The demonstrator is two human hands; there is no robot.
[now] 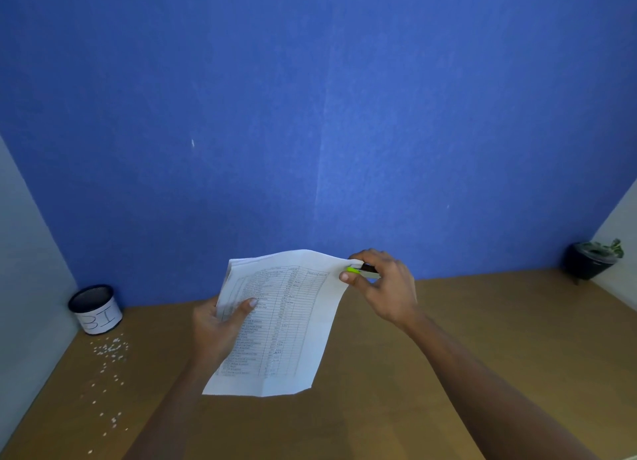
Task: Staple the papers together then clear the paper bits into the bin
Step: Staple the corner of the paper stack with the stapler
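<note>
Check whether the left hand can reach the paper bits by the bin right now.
Probably not yet: the left hand grips the papers while the right hand holds the stapler on their corner. Otherwise only table surface lies before the paper bits.

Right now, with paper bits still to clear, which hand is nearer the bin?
Left. The left hand grips the papers by their left edge, right of the bin; the right hand holds the stapler at their top right corner, farther off.
</note>
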